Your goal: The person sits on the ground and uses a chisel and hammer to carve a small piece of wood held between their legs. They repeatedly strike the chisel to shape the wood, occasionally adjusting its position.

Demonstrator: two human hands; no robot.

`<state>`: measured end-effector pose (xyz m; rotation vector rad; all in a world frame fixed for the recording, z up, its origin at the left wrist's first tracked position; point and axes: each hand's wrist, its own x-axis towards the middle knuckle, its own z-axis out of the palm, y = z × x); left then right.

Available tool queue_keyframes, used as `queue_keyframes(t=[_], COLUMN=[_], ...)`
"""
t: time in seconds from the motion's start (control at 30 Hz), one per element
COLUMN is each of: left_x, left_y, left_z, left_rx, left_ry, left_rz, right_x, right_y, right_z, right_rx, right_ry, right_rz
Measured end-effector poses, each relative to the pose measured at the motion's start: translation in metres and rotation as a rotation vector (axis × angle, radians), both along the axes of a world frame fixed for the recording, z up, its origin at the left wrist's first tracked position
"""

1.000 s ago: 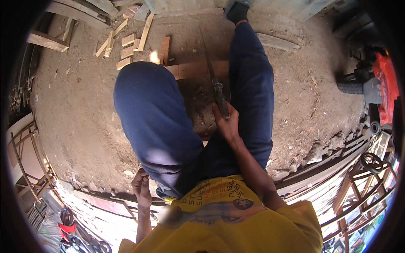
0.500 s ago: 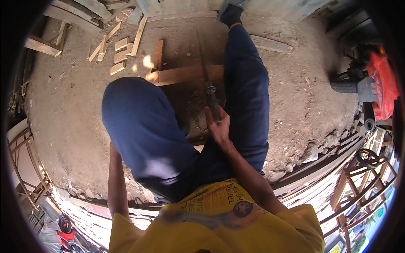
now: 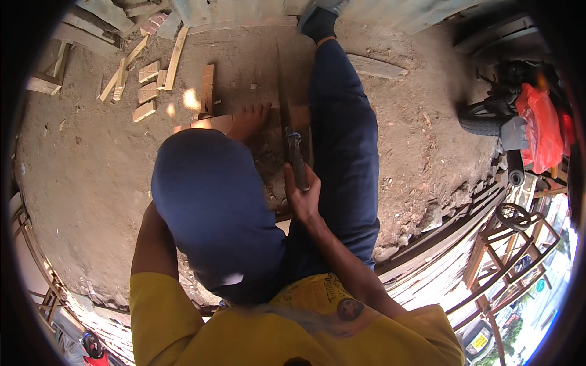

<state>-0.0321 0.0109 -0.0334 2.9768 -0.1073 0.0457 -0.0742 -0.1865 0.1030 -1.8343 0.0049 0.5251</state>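
Note:
My right hand (image 3: 304, 194) is closed round the dark handle of a handsaw (image 3: 283, 97), between my legs. Its long thin blade points away from me and crosses over a reddish-brown board (image 3: 301, 118) on the ground. Blue binding shows where handle meets blade. On the board, left of the blade, rests what looks like my bare left foot (image 3: 247, 122), toes forward. My left arm (image 3: 155, 241) passes down behind my bent left knee, which hides the left hand. A second brown wood piece (image 3: 207, 88) lies beyond the board.
Several cut wood blocks (image 3: 148, 91) and narrow strips (image 3: 177, 58) lie on the dirt at far left. A loose plank (image 3: 378, 66) sits beyond my outstretched right leg. At right are a tyre (image 3: 485, 119) and a red plastic bag (image 3: 540, 128).
The foot has come into sight on the board. My left knee has shifted slightly nearer, and my left arm has bent behind it. The saw handle has drawn back a little towards me.

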Motion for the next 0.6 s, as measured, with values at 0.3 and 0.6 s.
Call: queue_keyframes(t=[0.3, 0.6], left_x=[0.015, 0.033], left_y=[0.008, 0.007], left_z=[-0.007, -0.009], left_rx=[-0.103, -0.128], left_ry=[-0.010, 0.106], left_rz=[-0.042, -0.059], right_x=[-0.016, 0.013], right_y=[-0.006, 0.018], right_z=[0.031, 0.043], right_rx=[-0.011, -0.014], right_ry=[0.047, 0.068], right_rz=[0.023, 0.030])
